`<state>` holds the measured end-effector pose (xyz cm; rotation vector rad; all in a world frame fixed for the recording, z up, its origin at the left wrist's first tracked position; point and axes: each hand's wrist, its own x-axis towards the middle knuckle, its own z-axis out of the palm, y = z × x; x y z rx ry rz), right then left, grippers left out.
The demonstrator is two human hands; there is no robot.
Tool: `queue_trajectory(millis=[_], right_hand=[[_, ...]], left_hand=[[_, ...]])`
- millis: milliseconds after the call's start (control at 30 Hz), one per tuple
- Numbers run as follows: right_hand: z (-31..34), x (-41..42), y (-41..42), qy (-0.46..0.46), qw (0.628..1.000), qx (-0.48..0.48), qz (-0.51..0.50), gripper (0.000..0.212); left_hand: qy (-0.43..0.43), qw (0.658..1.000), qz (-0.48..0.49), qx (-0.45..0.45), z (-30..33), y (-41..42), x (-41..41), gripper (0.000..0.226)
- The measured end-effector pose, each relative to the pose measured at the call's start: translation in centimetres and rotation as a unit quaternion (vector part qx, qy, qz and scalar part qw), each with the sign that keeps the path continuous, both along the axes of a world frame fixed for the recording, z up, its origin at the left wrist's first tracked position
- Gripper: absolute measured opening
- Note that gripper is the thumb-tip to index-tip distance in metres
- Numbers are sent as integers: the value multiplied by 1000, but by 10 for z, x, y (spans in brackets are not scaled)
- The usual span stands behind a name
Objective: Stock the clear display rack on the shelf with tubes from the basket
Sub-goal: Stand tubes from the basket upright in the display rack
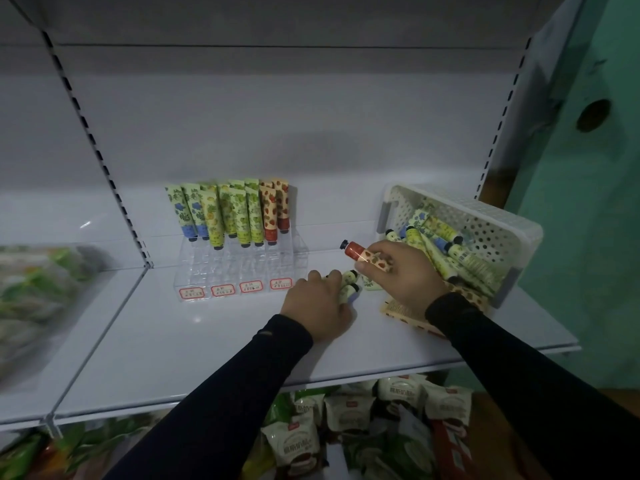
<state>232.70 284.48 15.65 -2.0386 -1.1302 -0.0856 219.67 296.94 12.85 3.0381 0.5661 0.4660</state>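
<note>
Right hand pinches a strawberry tube beside the basket; left hand curls around two tubes. Seat it cap-down in the rack's right column.

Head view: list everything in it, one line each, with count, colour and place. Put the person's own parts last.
clear display rack: one, transparent with four red-edged labels in front, on the shelf left of centre.
tubes in the rack: about ten, caps down, blue-flowered at left, yellow-green in the middle, red strawberry at right.
basket: one, white perforated, tipped on its side at the shelf's right end.
tubes in the basket: a loose pile, mostly green, count unclear.
shelf: one, white, across the middle.
packaged goods: many, green and white, on the level below.
blurred green packets: far left.
left hand: grips several tubes.
right hand: holds a strawberry tube.
</note>
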Motion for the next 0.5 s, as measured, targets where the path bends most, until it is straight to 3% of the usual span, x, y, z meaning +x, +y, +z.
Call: queue_trajectory(millis=[100,333,433,500], right_hand=[[0,1,-1,36,999,11,-16,37],[6,1,-6,57,998,-12,4,24],[5,3,-6,129,991,24,-30,37],[8,1,-8,149,986,61,-54,33]], left_hand=[[30,1000,2,-9,7,-2,0,49],[91,996,19,16,11,-4,1,52],[116,993,24,2,17,-3,-1,49],[134,991,15,-11,24,-2,-4,47]])
